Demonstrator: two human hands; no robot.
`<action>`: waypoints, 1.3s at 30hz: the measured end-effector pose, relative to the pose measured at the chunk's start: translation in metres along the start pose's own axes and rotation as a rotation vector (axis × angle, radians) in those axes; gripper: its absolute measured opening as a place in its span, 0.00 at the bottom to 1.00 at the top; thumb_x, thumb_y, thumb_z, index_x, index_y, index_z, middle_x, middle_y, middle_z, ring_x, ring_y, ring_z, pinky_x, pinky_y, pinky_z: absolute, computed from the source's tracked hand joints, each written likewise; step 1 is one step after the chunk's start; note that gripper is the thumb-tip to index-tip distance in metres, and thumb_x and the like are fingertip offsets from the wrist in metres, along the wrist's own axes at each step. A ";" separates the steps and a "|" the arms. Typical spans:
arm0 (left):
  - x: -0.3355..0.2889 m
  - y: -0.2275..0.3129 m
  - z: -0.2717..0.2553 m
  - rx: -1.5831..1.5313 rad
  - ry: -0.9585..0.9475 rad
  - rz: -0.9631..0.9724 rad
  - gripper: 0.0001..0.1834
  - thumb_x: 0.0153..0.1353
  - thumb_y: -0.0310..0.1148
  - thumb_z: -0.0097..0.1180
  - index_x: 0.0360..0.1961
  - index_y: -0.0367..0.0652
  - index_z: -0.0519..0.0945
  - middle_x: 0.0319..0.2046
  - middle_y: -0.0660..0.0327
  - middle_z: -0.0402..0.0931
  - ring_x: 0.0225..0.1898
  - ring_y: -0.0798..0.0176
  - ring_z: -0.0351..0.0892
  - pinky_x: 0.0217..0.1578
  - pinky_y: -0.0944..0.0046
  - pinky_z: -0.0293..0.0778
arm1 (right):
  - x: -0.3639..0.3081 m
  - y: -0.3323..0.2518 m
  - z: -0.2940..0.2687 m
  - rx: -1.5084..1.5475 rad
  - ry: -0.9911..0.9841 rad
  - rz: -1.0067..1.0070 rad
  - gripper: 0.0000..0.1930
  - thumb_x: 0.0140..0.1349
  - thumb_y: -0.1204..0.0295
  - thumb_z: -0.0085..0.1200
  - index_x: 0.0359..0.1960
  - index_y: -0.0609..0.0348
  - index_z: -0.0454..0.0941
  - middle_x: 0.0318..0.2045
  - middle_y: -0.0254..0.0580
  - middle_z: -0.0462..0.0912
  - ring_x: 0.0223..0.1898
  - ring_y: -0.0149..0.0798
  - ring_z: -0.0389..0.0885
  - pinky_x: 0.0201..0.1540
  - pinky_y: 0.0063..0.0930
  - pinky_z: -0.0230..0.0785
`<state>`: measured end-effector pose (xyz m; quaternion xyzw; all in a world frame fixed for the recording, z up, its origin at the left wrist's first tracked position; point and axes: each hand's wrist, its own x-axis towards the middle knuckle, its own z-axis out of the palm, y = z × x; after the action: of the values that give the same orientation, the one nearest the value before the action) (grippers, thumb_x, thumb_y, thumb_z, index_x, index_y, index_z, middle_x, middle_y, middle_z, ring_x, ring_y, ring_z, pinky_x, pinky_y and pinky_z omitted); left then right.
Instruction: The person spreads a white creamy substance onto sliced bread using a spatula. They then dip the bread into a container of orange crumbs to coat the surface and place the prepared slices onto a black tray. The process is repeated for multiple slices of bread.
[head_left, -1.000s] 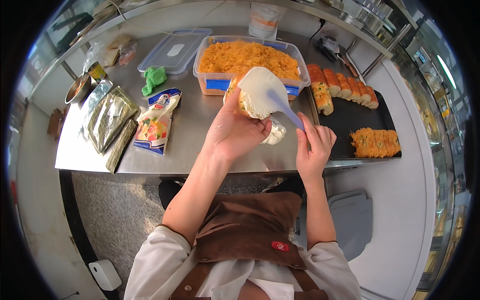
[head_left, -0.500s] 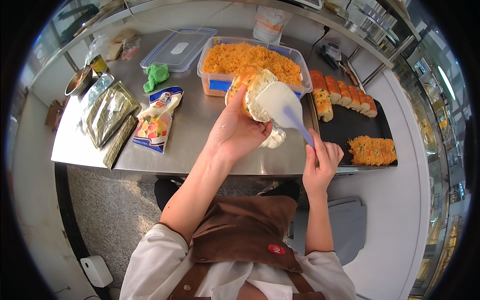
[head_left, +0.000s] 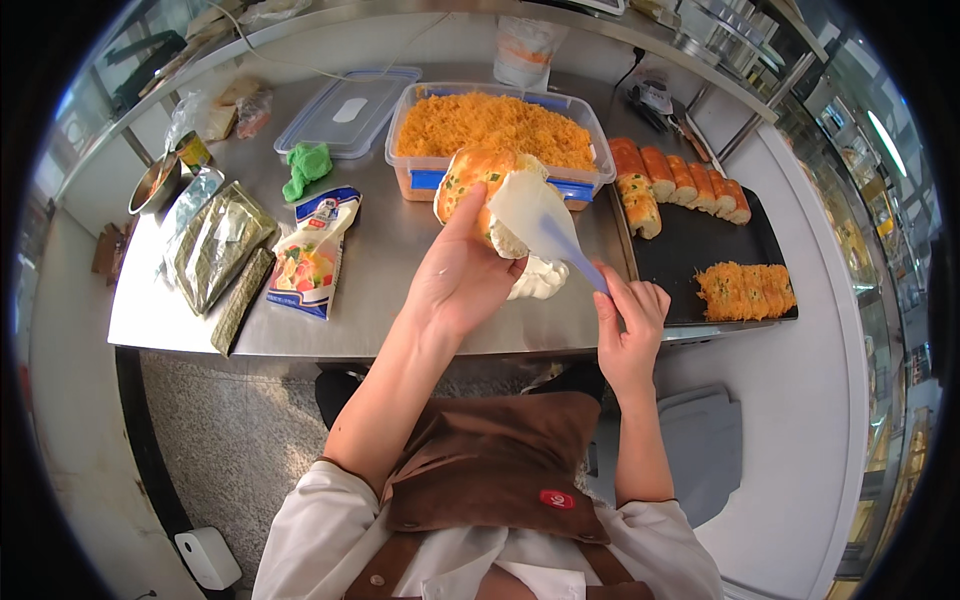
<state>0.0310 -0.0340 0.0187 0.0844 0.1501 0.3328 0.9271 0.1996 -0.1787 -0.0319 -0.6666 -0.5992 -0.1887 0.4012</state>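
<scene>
Over the counter point(head_left: 390, 300), back from its front edge, the half-curled left hand point(head_left: 463, 280) cradles the bread point(head_left: 468, 178) while the right hand point(head_left: 632, 318), fingers closed, grips the spatula point(head_left: 535, 215) against it; pressing too hard could tear it.

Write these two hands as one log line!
left hand: holds golden, green-flecked bread | right hand: holds white, blue-handled spatula against bread | beyond: clear plastic tub, orange shreds inside

Fisheye head cam looks dn @ hands point(head_left: 465, 285) point(head_left: 633, 325).
</scene>
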 end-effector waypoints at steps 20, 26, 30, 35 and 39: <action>0.002 0.025 -0.030 0.332 -0.016 0.343 0.23 0.71 0.40 0.57 0.62 0.41 0.71 0.58 0.62 0.76 0.61 0.66 0.72 0.63 0.64 0.64 | -0.013 0.060 0.015 -0.194 -0.383 0.068 0.11 0.63 0.70 0.59 0.45 0.57 0.83 0.28 0.37 0.81 0.34 0.42 0.78 0.49 0.36 0.62; 0.005 0.021 -0.039 0.577 0.015 0.527 0.24 0.70 0.37 0.59 0.62 0.39 0.70 0.58 0.63 0.75 0.60 0.68 0.72 0.63 0.64 0.64 | 0.003 0.068 0.022 -0.199 -0.460 0.016 0.12 0.60 0.71 0.62 0.45 0.58 0.82 0.35 0.42 0.82 0.40 0.44 0.80 0.54 0.37 0.65; 0.007 0.017 -0.043 0.700 0.006 0.571 0.24 0.69 0.37 0.60 0.61 0.40 0.69 0.55 0.62 0.77 0.56 0.68 0.76 0.60 0.64 0.66 | 0.061 0.011 0.019 0.521 -0.356 0.284 0.11 0.61 0.74 0.63 0.44 0.61 0.80 0.40 0.37 0.81 0.43 0.33 0.80 0.51 0.29 0.70; 0.009 0.008 -0.040 0.716 -0.006 0.602 0.23 0.68 0.35 0.61 0.60 0.39 0.70 0.53 0.60 0.78 0.54 0.68 0.77 0.56 0.64 0.71 | 0.095 -0.027 0.036 0.875 -0.370 0.391 0.11 0.62 0.71 0.65 0.41 0.62 0.79 0.36 0.34 0.82 0.37 0.26 0.78 0.42 0.22 0.71; 0.010 0.007 -0.042 0.723 -0.004 0.574 0.24 0.68 0.35 0.61 0.60 0.38 0.70 0.53 0.60 0.78 0.54 0.68 0.77 0.56 0.64 0.71 | 0.101 -0.023 0.041 1.023 -0.440 0.562 0.08 0.65 0.72 0.62 0.41 0.62 0.78 0.35 0.31 0.79 0.36 0.23 0.75 0.43 0.19 0.69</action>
<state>0.0201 -0.0204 -0.0217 0.4412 0.2252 0.5021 0.7089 0.1899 -0.0829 0.0242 -0.5453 -0.4842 0.3765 0.5713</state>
